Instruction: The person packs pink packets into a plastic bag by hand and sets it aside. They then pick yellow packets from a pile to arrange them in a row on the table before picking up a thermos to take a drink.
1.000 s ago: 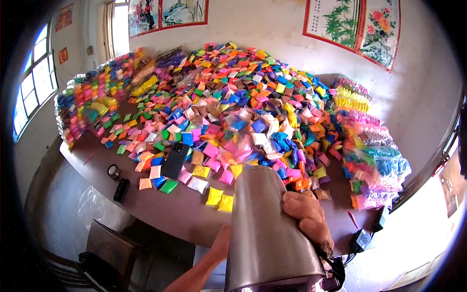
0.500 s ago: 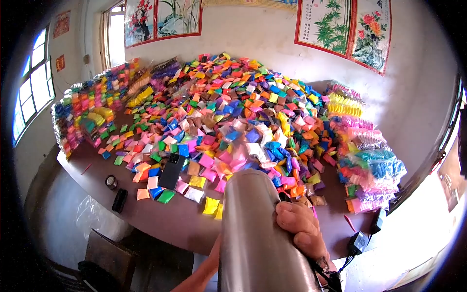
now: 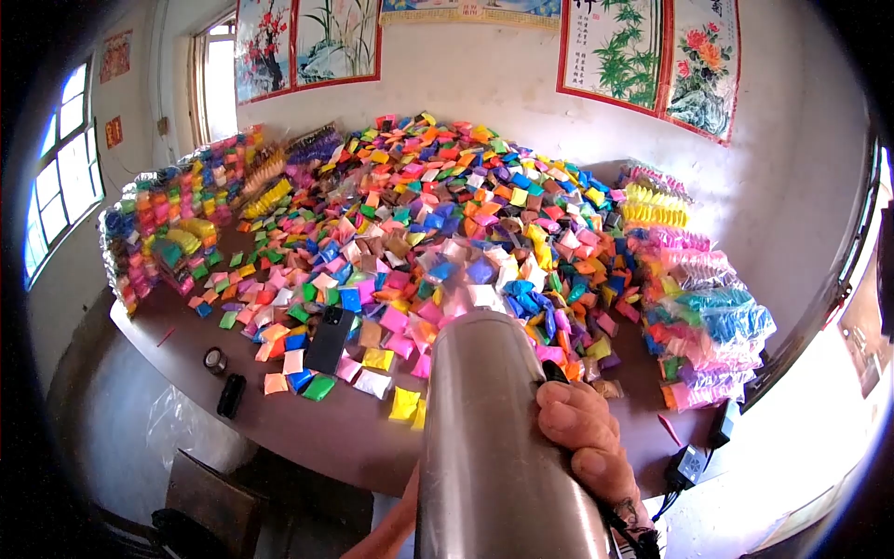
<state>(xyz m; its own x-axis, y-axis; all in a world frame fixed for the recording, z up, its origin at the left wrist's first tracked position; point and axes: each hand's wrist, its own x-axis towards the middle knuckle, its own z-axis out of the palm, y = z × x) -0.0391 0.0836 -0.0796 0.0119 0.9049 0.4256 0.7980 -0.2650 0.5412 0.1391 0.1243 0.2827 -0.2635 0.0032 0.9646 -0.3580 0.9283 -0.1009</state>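
A brushed stainless steel mug point(image 3: 494, 438) looms close in front of me, its rounded end pointing away toward the table. My right hand point(image 3: 587, 433) is closed at its right side, fingers curled by a black piece point(image 3: 554, 371) that looks like part of a handle. Only my left forearm point(image 3: 386, 531) shows, rising from the bottom edge to behind the mug. That hand itself is hidden. Beyond the mug lies a large heap of small colourful packets point(image 3: 419, 224), with a few yellow packets point(image 3: 404, 403) near the mug's left side.
On the brown table point(image 3: 307, 429) lie a black phone point(image 3: 329, 341), a round metal lid-like item point(image 3: 214, 360) and a black case point(image 3: 232, 396). Bagged packets are stacked at the left point(image 3: 177, 205) and right point(image 3: 703, 307). A black adapter point(image 3: 687, 466) with cables sits at the right edge.
My view has shifted slightly, so the table appears a little lower. The mug and right hand have moved slightly in view, the hand to the right. The grip is unchanged.
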